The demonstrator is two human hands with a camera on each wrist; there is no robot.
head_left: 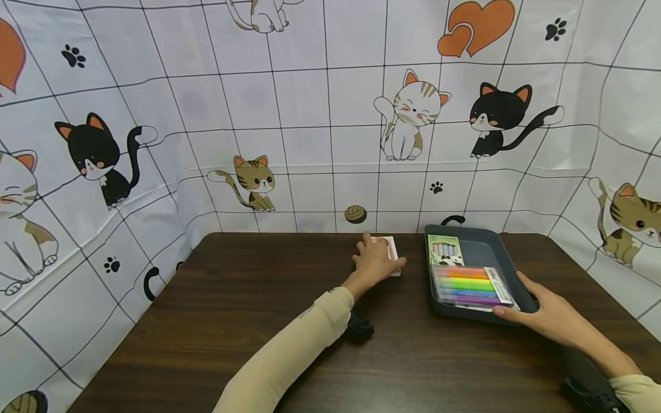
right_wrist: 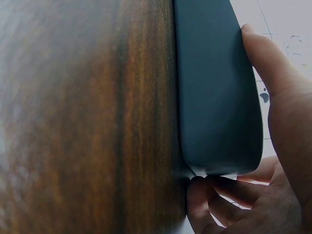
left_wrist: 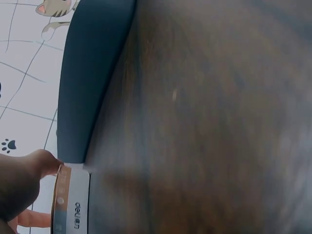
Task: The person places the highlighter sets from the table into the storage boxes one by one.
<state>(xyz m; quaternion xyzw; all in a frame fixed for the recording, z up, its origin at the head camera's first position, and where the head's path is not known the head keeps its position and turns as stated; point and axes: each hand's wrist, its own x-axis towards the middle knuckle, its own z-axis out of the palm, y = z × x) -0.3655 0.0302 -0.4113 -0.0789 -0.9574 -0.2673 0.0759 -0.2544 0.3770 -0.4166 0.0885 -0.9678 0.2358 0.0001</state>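
Observation:
My left hand (head_left: pixel 376 261) lies over a small white box (head_left: pixel 393 246) at the back middle of the dark wooden table (head_left: pixel 232 321), fingers curled round it. In the left wrist view a fingertip (left_wrist: pixel 44 163) presses the box's (left_wrist: pixel 73 204) printed end, next to the tray (left_wrist: pixel 92 73). My right hand (head_left: pixel 539 310) grips the near right corner of a dark grey tray (head_left: pixel 482 244), thumb on the rim. The right wrist view shows the thumb (right_wrist: pixel 273 73) along the tray's side (right_wrist: pixel 214 87) and fingers tucked beneath. Inside lie a clear pack of coloured markers (head_left: pixel 467 284) and a smaller green-topped pack (head_left: pixel 444 250).
A cat-patterned sheet (head_left: pixel 310 115) walls the table at the back and both sides. Bare tabletop spreads to the left and front of my arms. The tray stands close to the back right edge.

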